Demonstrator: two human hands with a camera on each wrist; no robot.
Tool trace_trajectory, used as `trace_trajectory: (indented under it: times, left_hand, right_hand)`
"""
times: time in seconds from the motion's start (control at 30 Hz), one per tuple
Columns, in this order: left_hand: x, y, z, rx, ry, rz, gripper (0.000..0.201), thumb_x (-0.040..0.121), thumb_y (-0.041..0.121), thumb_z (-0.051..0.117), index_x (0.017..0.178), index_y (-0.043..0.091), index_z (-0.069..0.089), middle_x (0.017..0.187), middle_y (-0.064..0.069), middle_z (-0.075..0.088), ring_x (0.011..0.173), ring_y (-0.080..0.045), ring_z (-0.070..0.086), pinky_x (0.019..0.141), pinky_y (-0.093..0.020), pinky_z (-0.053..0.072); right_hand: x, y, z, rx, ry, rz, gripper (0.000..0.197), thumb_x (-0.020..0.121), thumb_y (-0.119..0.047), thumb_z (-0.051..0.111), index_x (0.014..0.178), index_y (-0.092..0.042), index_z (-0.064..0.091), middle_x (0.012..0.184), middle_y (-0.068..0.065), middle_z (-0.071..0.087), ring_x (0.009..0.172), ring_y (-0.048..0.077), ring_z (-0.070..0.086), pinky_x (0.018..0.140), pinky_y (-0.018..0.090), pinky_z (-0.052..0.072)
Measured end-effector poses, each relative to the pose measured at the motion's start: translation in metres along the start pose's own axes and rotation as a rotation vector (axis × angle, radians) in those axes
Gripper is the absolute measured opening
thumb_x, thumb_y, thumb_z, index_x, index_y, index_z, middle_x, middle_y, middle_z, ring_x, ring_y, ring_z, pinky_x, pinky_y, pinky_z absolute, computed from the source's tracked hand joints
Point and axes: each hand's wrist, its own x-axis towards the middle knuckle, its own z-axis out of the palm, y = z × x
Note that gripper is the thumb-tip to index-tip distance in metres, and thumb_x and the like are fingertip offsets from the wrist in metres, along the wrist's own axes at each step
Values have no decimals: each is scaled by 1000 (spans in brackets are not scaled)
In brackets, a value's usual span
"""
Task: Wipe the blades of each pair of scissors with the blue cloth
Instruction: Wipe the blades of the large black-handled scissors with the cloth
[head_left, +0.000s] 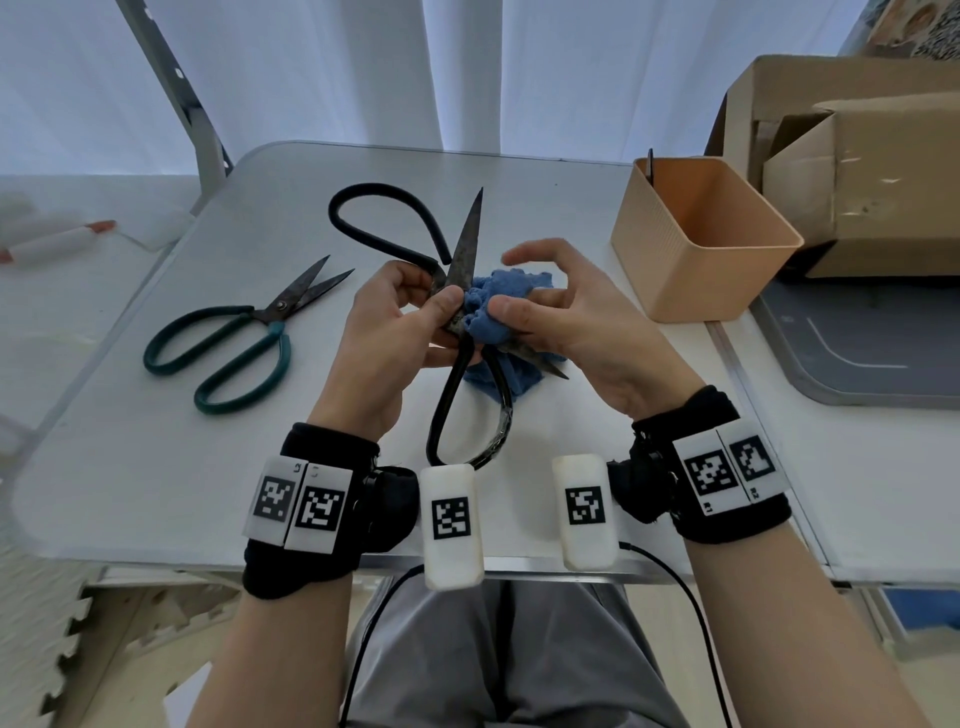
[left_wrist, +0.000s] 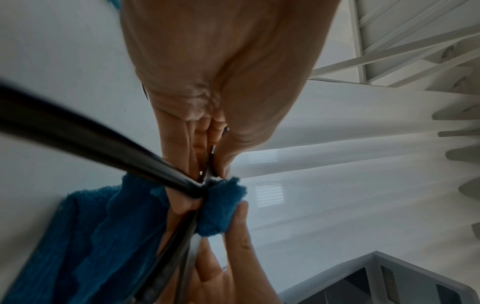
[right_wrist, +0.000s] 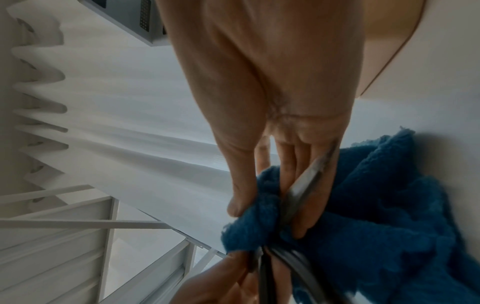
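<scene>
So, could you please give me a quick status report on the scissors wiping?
Left hand grips large black-handled scissors, blades open. Right hand pinches bunched blue cloth round lower blade. Green-handled scissors on white table. Nothing obstructing.

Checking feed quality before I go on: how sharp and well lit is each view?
Head view: evenly lit and sharp on the black scissors, wide-angle bending at the edges. Left wrist view: dim, the black handle smeared. Right wrist view: dim and soft, the blue cloth fuzzy, backlit by the pale curtain.

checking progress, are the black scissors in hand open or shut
Open: on the black scissors one blade points up, the other angles right under the blue cloth.
</scene>
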Motion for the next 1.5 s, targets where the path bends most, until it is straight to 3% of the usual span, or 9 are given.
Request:
trace_trajectory:
  times: [0.07, 0.2, 0.37, 0.6, 0.73, 0.93, 1.13, 1.3, 1.5]
  left_hand:
    - [0, -1, 0, 12, -6, 3, 16, 98, 9, 61, 110, 1, 55, 104, -17, 58, 58, -16, 68, 59, -34, 60]
    - [-2, -3, 1, 60, -22, 16, 21, 98, 11, 62, 113, -2, 55, 101, -14, 59, 59, -17, 67, 59, -34, 60]
    - [-3, -3, 4, 61, -54, 22, 18, 97, 10, 62, 111, 0, 55, 96, -9, 58, 55, -14, 65, 60, -36, 60]
    - [-2, -4, 4, 30, -51, 9, 19, 98, 10, 62, 112, -1, 55, 100, -15, 59, 53, -14, 66, 58, -31, 59]
    - [-1, -6, 1, 25, -41, 2, 17, 98, 9, 61, 111, 0, 55, 102, -16, 59, 54, -14, 66, 58, -31, 59]
    - [0, -7, 1, 7, -15, -2, 23, 98, 7, 61, 117, -4, 52, 106, -23, 57, 54, -22, 67, 58, -36, 60]
    - [-1, -7, 2, 18, -31, -2, 25, 99, 10, 60, 118, -4, 54, 103, -16, 58, 57, -15, 67, 60, -34, 60]
    - [-2, -8, 3, 12, -20, -12, 25, 98, 8, 60, 119, -5, 52, 105, -19, 59, 54, -16, 66, 60, -35, 60]
    - [-2, -7, 0, -8, -48, -30, 25, 99, 10, 59, 119, -5, 54, 101, -17, 59, 58, -16, 67, 60, -31, 59]
  right_hand:
    - [-1, -1, 1, -49, -51, 7, 44, 85, -16, 77, 126, -17, 62, 101, 19, 74, 95, 30, 74, 83, 35, 60]
    - [2, -2, 3, -145, -84, 56, 44, 81, -15, 81, 123, -12, 66, 108, 22, 72, 98, 31, 73, 85, 32, 60]
    - [4, 0, 9, -195, -24, 48, 22, 90, -6, 67, 112, -7, 69, 94, 12, 73, 79, 15, 72, 71, 23, 59]
    - [8, 6, 13, -241, 2, 12, 9, 94, -11, 62, 100, -7, 67, 88, 13, 68, 79, 18, 66, 82, 40, 59]
    - [9, 6, 13, -245, -28, 17, 18, 93, -15, 67, 106, -3, 66, 96, 17, 72, 83, 20, 70, 84, 38, 60]
    - [7, 8, 11, -202, -65, 16, 27, 90, 6, 57, 113, -7, 65, 98, 11, 69, 84, 16, 67, 84, 30, 60]
    - [8, 9, 14, -202, -40, 14, 13, 93, -13, 67, 103, -5, 66, 89, 8, 68, 80, 14, 67, 79, 29, 58]
    - [7, 8, 13, -177, -67, -10, 22, 92, 7, 56, 108, -7, 64, 88, 5, 69, 76, 10, 67, 74, 22, 57]
    - [8, 9, 14, -209, -65, 8, 20, 94, -16, 68, 107, -2, 65, 88, 7, 69, 77, 11, 67, 73, 22, 55]
